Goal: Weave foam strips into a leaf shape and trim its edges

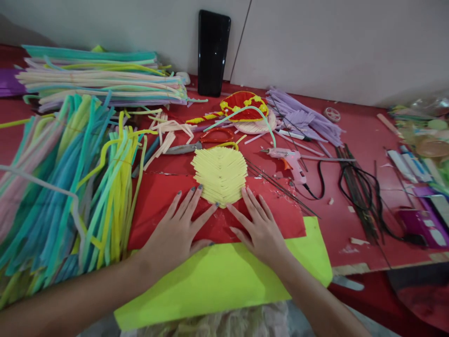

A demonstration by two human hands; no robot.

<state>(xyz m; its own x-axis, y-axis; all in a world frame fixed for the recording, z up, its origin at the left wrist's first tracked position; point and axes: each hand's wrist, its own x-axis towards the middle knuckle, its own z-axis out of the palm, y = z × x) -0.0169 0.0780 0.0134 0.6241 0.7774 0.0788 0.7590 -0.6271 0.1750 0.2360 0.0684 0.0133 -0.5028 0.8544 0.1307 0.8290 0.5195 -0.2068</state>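
Observation:
A pale yellow leaf-shaped piece [220,175], made of slanting strips that look like pipe cleaners, lies flat on a red sheet [154,206]. My left hand [184,220] rests with fingers spread, its fingertips at the lower left edge of the leaf shape. On the other side, my right hand [257,222] has its fingers apart, with fingertips at the lower right edge. Neither hand grips anything. Under the red sheet, a bright yellow-green sheet [210,281] reaches over the table's front edge.
Bundles of coloured pipe cleaners [66,187] crowd the left. Red-handled pliers [196,145] and a pink glue gun [289,164] lie behind the leaf shape. A black phone [213,54] leans on the wall. A black cable [375,196] and thin dark rods [354,196] lie at right.

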